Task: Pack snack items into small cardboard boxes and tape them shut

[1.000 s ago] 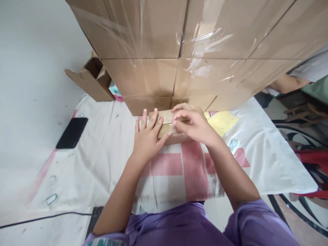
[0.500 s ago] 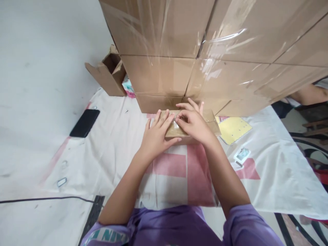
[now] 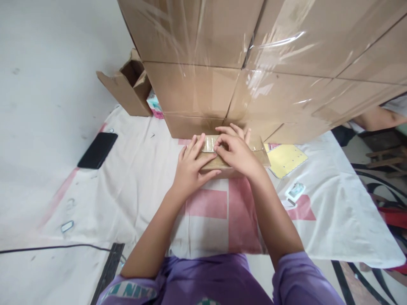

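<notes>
A small cardboard box (image 3: 233,163) lies on the cloth-covered table, close against a wall of larger taped boxes. Shiny clear tape (image 3: 208,143) runs along its top. My left hand (image 3: 192,163) rests on the box's left end with fingers spread, the thumb along the near edge. My right hand (image 3: 235,148) is over the middle of the top; its thumb and index finger are pinched together at the tape, while the other fingers stretch out to the far side. What sits between the pinched fingertips is too small to see clearly, but it appears to be the tape.
Large cardboard boxes (image 3: 273,93) rise right behind the small box. At the left are an open carton (image 3: 132,91), a colourful pack (image 3: 155,105) and a black phone (image 3: 98,150). Yellow paper (image 3: 288,160) lies at the right. Another person's arm (image 3: 378,118) shows at the far right.
My left thumb and fingers have spread, with the index finger now apart from the others. My right pinch has shifted slightly left, and more shiny tape shows between the hands.
</notes>
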The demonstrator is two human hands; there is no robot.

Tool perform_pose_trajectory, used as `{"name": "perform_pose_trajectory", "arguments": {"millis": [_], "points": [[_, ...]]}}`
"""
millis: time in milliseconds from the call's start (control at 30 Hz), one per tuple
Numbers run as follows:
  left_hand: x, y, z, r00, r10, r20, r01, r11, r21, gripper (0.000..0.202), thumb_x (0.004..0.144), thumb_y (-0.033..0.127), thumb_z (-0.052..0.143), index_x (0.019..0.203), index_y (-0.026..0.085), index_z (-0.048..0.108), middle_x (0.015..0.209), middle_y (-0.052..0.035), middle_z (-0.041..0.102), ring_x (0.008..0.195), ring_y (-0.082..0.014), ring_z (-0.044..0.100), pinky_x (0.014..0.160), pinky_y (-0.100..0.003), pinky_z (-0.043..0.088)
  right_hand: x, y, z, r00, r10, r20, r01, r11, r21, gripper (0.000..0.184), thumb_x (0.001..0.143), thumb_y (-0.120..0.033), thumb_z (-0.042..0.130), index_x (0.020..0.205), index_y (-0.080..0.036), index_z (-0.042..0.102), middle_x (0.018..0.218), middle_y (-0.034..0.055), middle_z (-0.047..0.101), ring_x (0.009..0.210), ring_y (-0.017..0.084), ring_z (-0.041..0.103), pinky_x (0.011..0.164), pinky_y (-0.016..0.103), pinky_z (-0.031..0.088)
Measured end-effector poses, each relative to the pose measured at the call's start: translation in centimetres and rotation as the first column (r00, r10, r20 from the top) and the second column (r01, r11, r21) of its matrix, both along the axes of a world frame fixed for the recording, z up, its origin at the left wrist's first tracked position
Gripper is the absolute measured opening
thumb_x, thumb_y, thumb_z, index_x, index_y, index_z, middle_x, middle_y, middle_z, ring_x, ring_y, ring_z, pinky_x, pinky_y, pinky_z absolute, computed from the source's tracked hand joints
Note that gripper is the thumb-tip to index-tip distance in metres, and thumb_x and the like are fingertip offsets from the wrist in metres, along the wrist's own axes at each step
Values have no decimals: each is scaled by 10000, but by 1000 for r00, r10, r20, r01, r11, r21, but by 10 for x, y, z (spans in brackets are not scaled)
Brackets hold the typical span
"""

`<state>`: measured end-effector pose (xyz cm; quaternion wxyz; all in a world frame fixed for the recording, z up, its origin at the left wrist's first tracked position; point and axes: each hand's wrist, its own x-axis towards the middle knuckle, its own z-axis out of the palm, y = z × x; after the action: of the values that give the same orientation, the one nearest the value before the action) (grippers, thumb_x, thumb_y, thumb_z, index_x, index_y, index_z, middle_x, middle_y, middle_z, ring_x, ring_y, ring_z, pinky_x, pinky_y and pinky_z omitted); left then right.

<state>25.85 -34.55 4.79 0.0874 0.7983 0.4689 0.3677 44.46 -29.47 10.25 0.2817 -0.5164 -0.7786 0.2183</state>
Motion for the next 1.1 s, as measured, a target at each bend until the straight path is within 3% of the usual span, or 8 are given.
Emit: {"name": "perform_pose_trajectory", "arguments": {"millis": [167, 300, 400, 467, 700, 967, 1100], "points": [[2, -3, -4, 1000, 13, 3, -13, 999, 44, 407, 928, 560, 690, 1195, 257, 742, 1682, -163, 350, 1587, -340, 289, 1209, -573, 335, -3, -3, 4, 998, 4, 69, -4, 1000, 3, 132, 902, -164, 588, 793, -229, 623, 1524, 20, 568, 1347, 354, 500, 1205, 762, 31], [4, -4, -10, 999, 22, 33, -25, 995, 100, 389, 923, 545, 704, 1192, 265, 738, 1669, -151, 384, 1576, -344, 314, 1203, -587, 346, -3, -6, 4, 991, 1, 134, -4, 1000, 18, 127, 939, -201, 531, 833, -231, 595, 1527, 35, 548, 1337, 335, 494, 1212, 706, 94], [5, -5, -12, 999, 33, 40, -38, 991, 130, 386, 915, 533, 722, 1194, 268, 731, 1648, -150, 421, 1570, -339, 327, 1195, -592, 362, -2, -7, 3, 991, -19, 136, 12, 999, 50, 19, 927, -227, 538, 913, -234, 549, 1486, 79, 561, 1304, 334, 510, 1199, 695, 122], [5, -5, -12, 999, 38, 39, -43, 990, 136, 389, 909, 532, 731, 1191, 264, 731, 1641, -151, 432, 1567, -338, 333, 1190, -594, 370, -2, -6, 1, 990, -37, 138, 27, 997, 70, 59, 904, -229, 557, 940, -236, 511, 1412, 92, 600, 1246, 332, 532, 1187, 690, 139], [3, -2, -10, 1000, 24, 1, -24, 992, 125, 386, 907, 547, 729, 1179, 274, 745, 1466, -85, 642, 1523, -332, 400, 1201, -573, 354, -3, -1, -4, 986, -43, 162, 35, 998, 53, 68, 912, -247, 538, 944, -249, 479, 1042, 48, 670, 1104, 313, 546, 1168, 682, 149], [7, -5, -14, 998, 32, 58, -41, 985, 167, 381, 917, 538, 726, 1188, 273, 753, 1205, -38, 784, 1326, -279, 579, 1191, -513, 321, -2, 1, -6, 985, -51, 167, 43, 998, 53, 63, 918, -260, 523, 915, -243, 462, 1026, 49, 661, 1115, 315, 538, 1179, 692, 92], [5, -5, -11, 1000, 13, 14, -15, 988, 151, 347, 972, 508, 667, 1223, 279, 740, 1221, -31, 781, 1376, -257, 563, 1267, -520, 167, -2, 3, -8, 984, -46, 172, 38, 998, 53, 61, 924, -270, 508, 909, -244, 455, 1037, 49, 660, 1134, 317, 536, 1179, 695, 86]]}}
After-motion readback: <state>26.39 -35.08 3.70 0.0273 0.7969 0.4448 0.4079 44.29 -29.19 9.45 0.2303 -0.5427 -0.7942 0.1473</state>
